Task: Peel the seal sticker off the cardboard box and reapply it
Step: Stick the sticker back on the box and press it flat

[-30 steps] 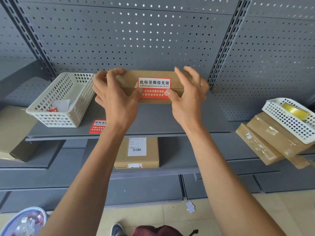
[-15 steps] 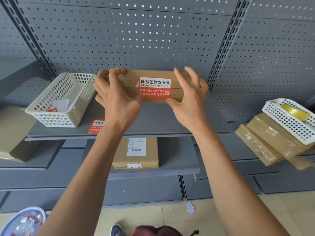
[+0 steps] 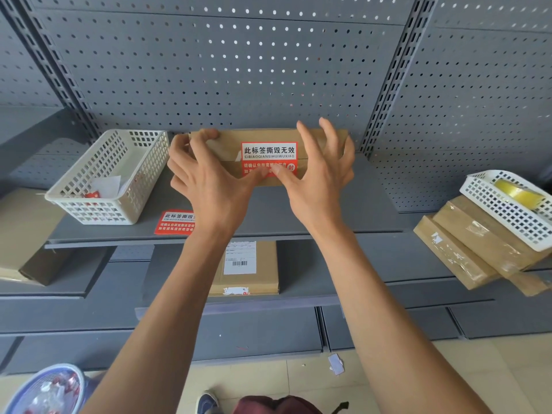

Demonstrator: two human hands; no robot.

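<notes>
A flat brown cardboard box [image 3: 227, 144] lies at the back of the grey shelf [image 3: 343, 210]. A red and white seal sticker [image 3: 268, 152] is stuck over its top edge and front face. My left hand [image 3: 209, 180] grips the box's left end, thumb on the sticker's lower left part. My right hand [image 3: 321, 177] has its thumb pressed on the sticker's lower red part, with its fingers spread apart over the box's right end.
A white basket [image 3: 98, 186] with paper scraps stands at the left of the shelf. A loose red sticker [image 3: 174, 224] lies near the shelf's front edge. Another box [image 3: 248, 270] lies one shelf lower. At right, stacked boxes [image 3: 472, 246] carry a basket with tape [image 3: 516, 207].
Both thumbs have slid inward along the sticker's lower red part and now nearly meet at its middle. My right hand's fingers have lifted and spread. The box stays in place.
</notes>
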